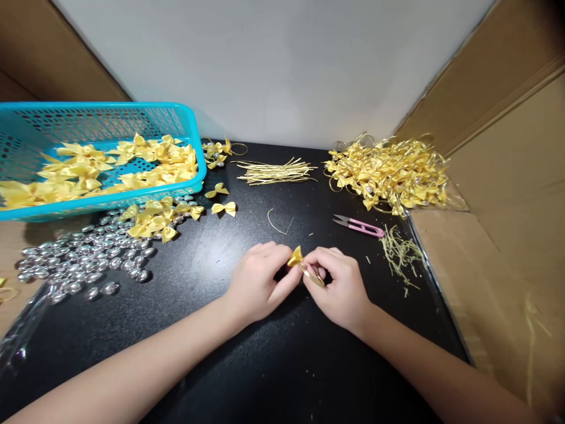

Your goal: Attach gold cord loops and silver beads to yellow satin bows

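Observation:
Near the middle of the black table, a small yellow ribbon bow [296, 257] is pinched between the thumb and fingers of my left hand [265, 280]. My right hand [338, 285] is closed just beside it, its fingertips on a gold cord [314, 277] that runs from the bow. Part of the cord is hidden by the right fingers. Beyond my hands lies a loose bit of thin cord [279, 228]. Pink thread snips [359, 225] rest to the right, next to a heap of cord trimmings [402, 253].
A turquoise basket [198, 141] with yellow bows stands at the left. Silver beads [95, 253] and loose bows [154, 218] lie in front of it. Gold cord lengths [276, 172] are at the back, with a pile of corded bows [388, 171] at right. Cardboard [498, 112] flanks the table.

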A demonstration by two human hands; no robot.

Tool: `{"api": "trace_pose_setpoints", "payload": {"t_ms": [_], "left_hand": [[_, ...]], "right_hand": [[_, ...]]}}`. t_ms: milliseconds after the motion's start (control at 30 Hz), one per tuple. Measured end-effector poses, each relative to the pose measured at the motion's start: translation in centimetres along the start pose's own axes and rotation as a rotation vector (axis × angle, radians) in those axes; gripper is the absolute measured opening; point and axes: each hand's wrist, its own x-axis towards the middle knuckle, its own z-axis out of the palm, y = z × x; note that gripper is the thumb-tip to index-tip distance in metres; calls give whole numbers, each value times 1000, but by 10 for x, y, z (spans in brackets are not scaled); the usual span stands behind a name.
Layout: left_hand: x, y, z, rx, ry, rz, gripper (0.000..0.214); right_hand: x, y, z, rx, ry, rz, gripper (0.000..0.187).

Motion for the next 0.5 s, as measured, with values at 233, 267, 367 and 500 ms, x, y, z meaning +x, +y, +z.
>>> {"api": "trace_pose_setpoints", "payload": {"t_ms": [233,267,367,500], "left_hand": [[-1,7,2,-290,9,-174,35],[-1,8,3,-341,14,-214,36],[-2,9,4,-469,4,-318,38],[-1,4,3,-600,-49,-311,39]], "right_hand": [[3,-5,0,148,2,125,20],[3,-6,0,178,3,161,20],[3,-6,1,239,3,224,23],[3,-5,1,293,-22,230,20]]}}
